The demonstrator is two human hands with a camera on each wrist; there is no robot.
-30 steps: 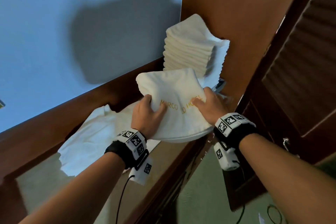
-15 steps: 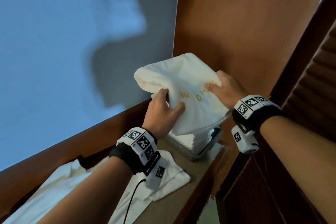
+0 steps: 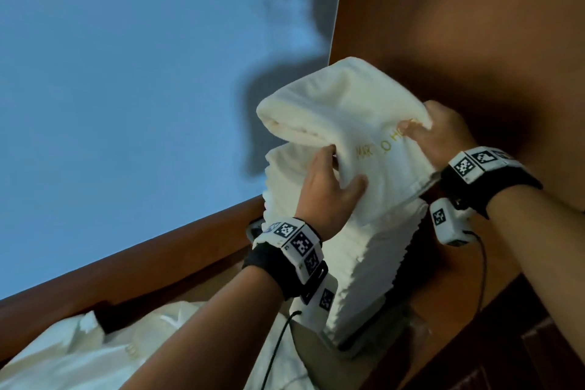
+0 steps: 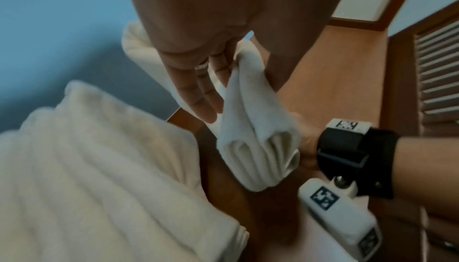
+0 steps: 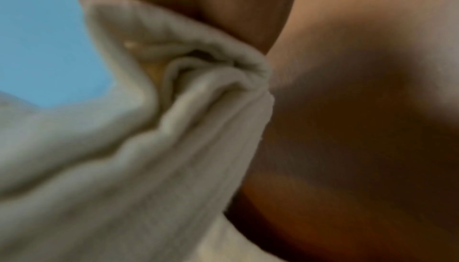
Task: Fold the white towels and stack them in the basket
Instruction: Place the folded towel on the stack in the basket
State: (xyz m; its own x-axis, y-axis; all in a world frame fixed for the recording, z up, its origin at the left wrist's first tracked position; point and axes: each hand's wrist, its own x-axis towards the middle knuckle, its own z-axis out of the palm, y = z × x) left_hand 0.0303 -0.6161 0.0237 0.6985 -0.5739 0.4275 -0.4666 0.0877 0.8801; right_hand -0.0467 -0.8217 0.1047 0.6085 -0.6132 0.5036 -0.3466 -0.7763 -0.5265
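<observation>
- Already a tall stack of folded towels (image 3: 373,250) stands in the corner against the wooden side panel (image 3: 459,25); the basket (image 3: 364,339) beneath it shows only as a dark rim at the foot of the stack, so its shape cannot be told.
- One folded towel (image 3: 342,111), with gold lettering on its near face, is held by both hands just above the top of the stack and is not yet laid flat on it.
- At least one more white towel (image 3: 79,355) lies crumpled and unfolded on the surface (image 3: 449,288) at lower left; by this evidence the task is well advanced but not complete.
- Left hand (image 3: 329,190): the thumb lies on the lettered face and the fingers (image 4: 201,93) reach, nearly straight, under the near left part of the towel, so that the cloth is pinched between them.
- Right hand (image 3: 443,133): it grips the near right edge of the towel, thumb on top; the right wrist view shows bunched layers of cloth (image 5: 198,81) close to the lens, but the fingers themselves are hidden.
- The towel's rolled fold points away from the person, toward the blue wall (image 3: 126,73); its loose edges hang on the near side between the two hands.
</observation>
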